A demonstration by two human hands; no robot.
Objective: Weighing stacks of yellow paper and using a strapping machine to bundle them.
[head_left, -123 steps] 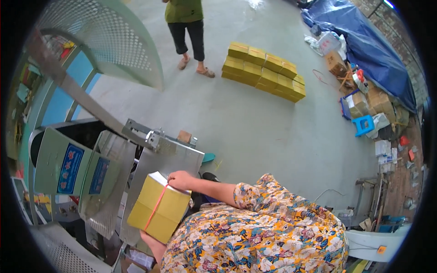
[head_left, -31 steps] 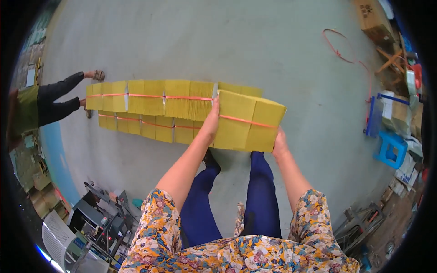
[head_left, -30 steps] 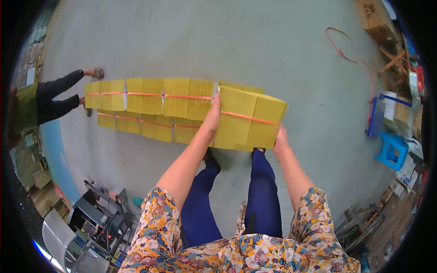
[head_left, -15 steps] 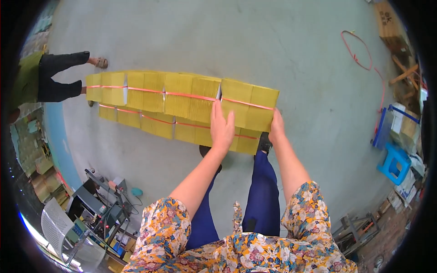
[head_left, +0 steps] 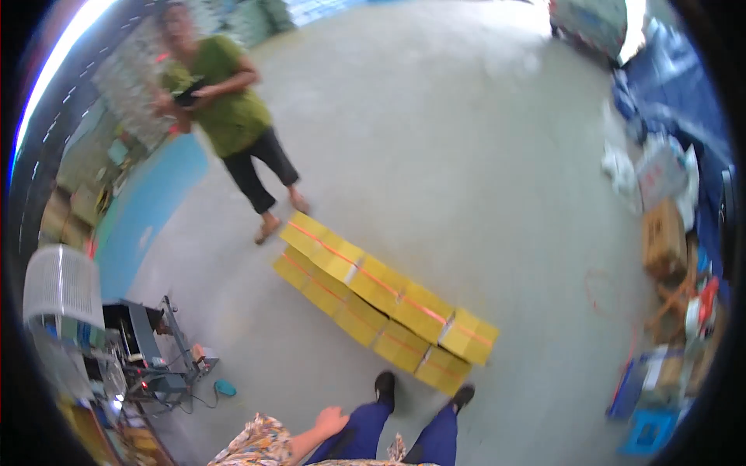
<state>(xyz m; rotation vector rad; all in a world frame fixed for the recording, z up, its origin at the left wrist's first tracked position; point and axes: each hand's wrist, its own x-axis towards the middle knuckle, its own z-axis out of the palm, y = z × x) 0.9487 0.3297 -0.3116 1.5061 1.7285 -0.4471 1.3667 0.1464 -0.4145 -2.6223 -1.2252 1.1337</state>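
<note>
Two rows of yellow, box-shaped bundles (head_left: 373, 287) lie side by side on the grey floor, slanting from the other person's feet down to mine. Thin red-orange straps run along them. My left hand (head_left: 332, 419) is at the lower edge by my left thigh, well apart from the bundles, with nothing visible in it. Blur hides how its fingers lie. My right hand is out of view.
Beyond the far end of the bundles stands a person in a green top (head_left: 233, 97), holding a dark object. At left are a white chair (head_left: 62, 287) and grey equipment (head_left: 148, 342) with cables. A cardboard box (head_left: 664, 241) and a blue stool (head_left: 651, 431) are at right.
Both my hands have left the near end of the yellow bundles; the right has gone out of view. The view has tilted up and turned, bringing the other person fully into sight.
</note>
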